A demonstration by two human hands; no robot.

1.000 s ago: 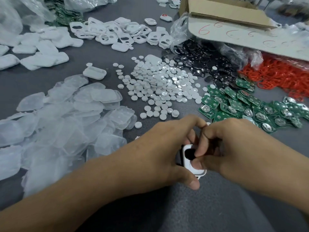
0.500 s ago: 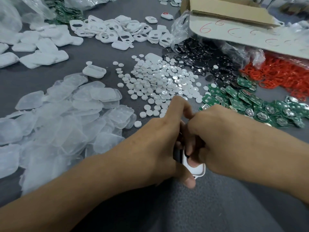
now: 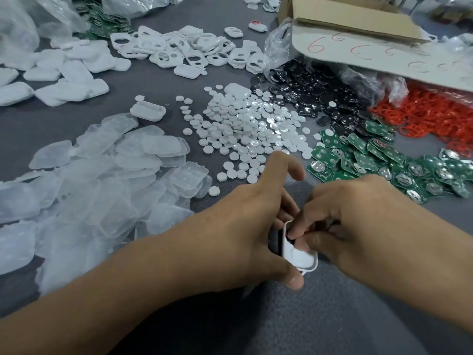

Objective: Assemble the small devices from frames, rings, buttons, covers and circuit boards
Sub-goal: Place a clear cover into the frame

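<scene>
A small white frame (image 3: 302, 260) is held low in the middle, just above the grey table. My left hand (image 3: 245, 226) grips its left edge, thumb under the lower corner and index finger lifted. My right hand (image 3: 358, 216) pinches a dark part with a trace of red inside the frame's upper opening. Part piles lie beyond: white round buttons (image 3: 245, 131), green circuit boards (image 3: 371, 160), black discs (image 3: 314, 93), red rings (image 3: 435, 116), white frames (image 3: 189, 49), translucent covers (image 3: 102, 180).
A tilted cardboard box (image 3: 358, 29) with red writing stands at the back right over plastic bags. Solid white shells (image 3: 64, 73) lie at the far left, and one white shell (image 3: 148, 111) sits alone. Bare grey table (image 3: 307, 324) runs along the near edge.
Both hands have stayed together on the white frame, turning it slightly. My left index finger has lifted away, and my right fingers now sit in the frame's upper opening.
</scene>
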